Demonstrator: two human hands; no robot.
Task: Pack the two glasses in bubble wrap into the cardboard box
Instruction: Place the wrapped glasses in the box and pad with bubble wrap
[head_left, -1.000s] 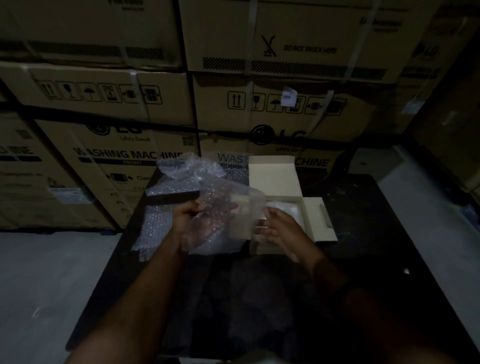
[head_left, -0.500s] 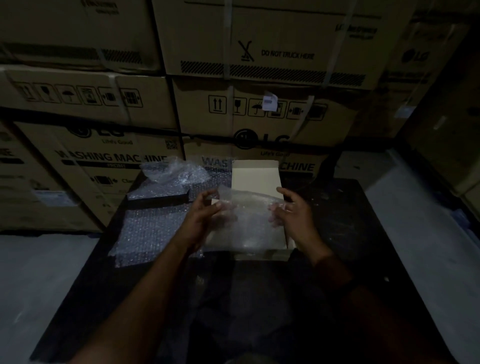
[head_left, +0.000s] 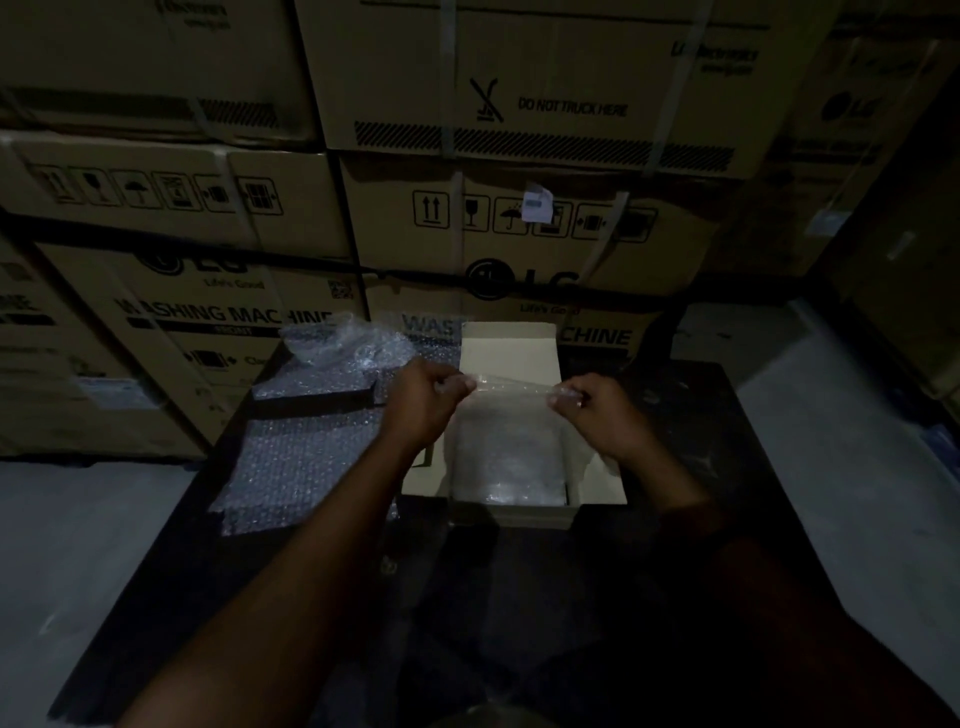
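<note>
A small open cardboard box (head_left: 511, 345) stands on the dark table, its lid flap raised at the back. A sheet of bubble wrap (head_left: 506, 452) hangs over the box opening and reaches down into it. My left hand (head_left: 426, 397) pinches the sheet's top left corner. My right hand (head_left: 597, 410) pinches its top right corner, and the top edge is stretched taut between them. Whatever lies in the box under the sheet is hidden. No glass is plainly visible.
More bubble wrap (head_left: 301, 457) lies flat on the table left of the box, with a crumpled piece (head_left: 345, 345) behind it. The dark table (head_left: 701, 467) is ringed by stacked washing-machine cartons (head_left: 545, 223) at the back. Pale floor (head_left: 852, 447) shows on both sides.
The bubble wrap came from a bunched hold at the left to a spread sheet over the box. Both hands rose to its top corners and pulled the edge taut.
</note>
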